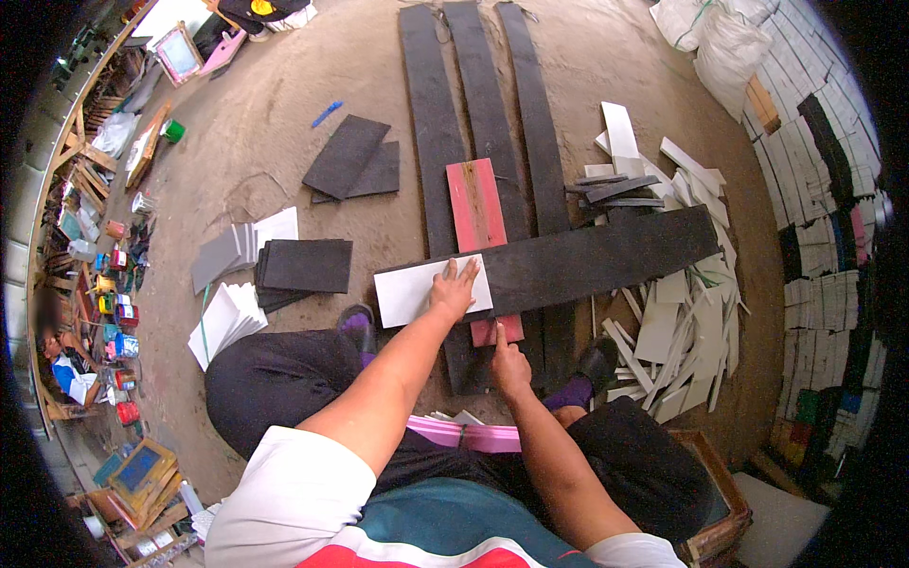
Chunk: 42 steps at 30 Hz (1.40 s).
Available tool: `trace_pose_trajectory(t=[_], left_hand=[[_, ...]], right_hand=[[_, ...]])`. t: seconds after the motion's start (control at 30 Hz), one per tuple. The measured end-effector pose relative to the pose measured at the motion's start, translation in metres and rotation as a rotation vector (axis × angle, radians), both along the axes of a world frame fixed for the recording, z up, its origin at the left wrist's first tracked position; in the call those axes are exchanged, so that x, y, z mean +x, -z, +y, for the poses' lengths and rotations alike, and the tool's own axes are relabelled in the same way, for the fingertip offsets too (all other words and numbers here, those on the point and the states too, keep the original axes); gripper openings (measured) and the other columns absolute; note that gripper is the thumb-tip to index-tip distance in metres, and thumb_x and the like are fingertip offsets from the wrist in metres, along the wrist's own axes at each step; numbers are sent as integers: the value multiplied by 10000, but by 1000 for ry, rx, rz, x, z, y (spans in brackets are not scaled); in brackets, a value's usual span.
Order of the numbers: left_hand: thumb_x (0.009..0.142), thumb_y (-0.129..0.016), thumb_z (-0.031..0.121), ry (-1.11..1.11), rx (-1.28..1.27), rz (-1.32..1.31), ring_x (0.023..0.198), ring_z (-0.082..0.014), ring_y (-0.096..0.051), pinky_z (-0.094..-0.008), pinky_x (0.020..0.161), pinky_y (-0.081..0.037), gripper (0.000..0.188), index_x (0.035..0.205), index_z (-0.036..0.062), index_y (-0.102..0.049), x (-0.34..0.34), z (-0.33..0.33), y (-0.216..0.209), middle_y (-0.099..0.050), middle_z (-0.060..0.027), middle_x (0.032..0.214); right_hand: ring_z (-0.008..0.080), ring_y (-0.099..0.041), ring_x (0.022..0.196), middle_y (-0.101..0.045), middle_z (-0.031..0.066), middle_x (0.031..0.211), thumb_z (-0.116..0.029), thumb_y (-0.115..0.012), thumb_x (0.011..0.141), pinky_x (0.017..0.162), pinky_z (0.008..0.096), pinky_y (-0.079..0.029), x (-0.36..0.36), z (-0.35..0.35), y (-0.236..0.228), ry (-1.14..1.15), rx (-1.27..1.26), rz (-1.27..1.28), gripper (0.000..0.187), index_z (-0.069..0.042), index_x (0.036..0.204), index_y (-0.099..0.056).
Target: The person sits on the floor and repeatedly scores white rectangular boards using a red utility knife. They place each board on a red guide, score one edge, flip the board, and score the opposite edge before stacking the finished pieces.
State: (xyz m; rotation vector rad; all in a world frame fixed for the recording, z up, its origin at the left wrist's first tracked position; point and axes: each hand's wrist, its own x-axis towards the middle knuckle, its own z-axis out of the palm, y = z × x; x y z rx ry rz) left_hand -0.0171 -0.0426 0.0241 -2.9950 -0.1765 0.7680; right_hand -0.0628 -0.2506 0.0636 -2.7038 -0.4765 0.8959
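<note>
A teal shirt [445, 506] with white sleeves [294, 488] tops black trousers [275, 388] and purple socks [571, 391].

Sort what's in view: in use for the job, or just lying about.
In use:
left hand, flat on the white sheet
right hand, at the pink board's near end
black strip beneath the sheet

Apparently just lying about:
green can
red can
white sack

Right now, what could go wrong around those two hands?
The white rectangular sheet could slide on the long black strip if the left hand on it lifts. The strip lies crosswise over the pink-and-brown board, so it might rock or shift. The right hand, close to the strip's near edge, could nudge it askew.
</note>
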Motion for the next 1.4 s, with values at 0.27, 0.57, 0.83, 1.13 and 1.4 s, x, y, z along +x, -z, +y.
trace_pose_trajectory(t=[0.27, 0.57, 0.83, 1.13, 1.4], left_hand=[[963, -611, 500, 16, -7, -72, 1560, -342, -145, -565, 1143, -333, 870, 1648, 224, -152, -8, 5, 9, -68, 30, 1726], [944, -647, 447, -72, -57, -102, 1572, -331, -128, -596, 1157, -324, 854, 1640, 243, -196, -8, 3, 8, -95, 33, 1724], [961, -626, 386, -84, -132, -46, 1573, -324, -129, -600, 1152, -329, 823, 1642, 242, -187, -3, 2, -14, -90, 35, 1725], [972, -600, 352, -79, -117, -96, 1569, -334, -151, -633, 1122, -369, 713, 1609, 210, -313, -4, 3, 6, -86, 39, 1725], [966, -624, 392, -66, -44, -74, 1577, -331, -104, -600, 1158, -331, 844, 1649, 247, -150, -8, 1, 12, -54, 46, 1728]], right_hand=[[471, -690, 930, -668, 300, 1085, -77, -529, 903, 799, 563, -551, 25, 0, -25, -8, 126, -53, 711, -205, 1578, -345], [462, -693, 969, -649, 274, 1113, -81, -544, 933, 794, 546, -572, 94, 73, 4, -52, 207, -162, 729, -242, 1593, -278], [491, -678, 976, -664, 315, 1065, -54, -489, 940, 856, 562, -545, 110, 86, 8, -26, 227, -150, 650, -178, 1566, -369], [462, -694, 1005, -660, 276, 1127, -152, -514, 974, 839, 545, -574, 113, 91, 16, -51, 175, -106, 648, -208, 1587, -312], [452, -704, 994, -695, 276, 1080, -176, -502, 990, 821, 546, -578, 114, 97, 10, -71, 165, -97, 616, -136, 1574, -313]])
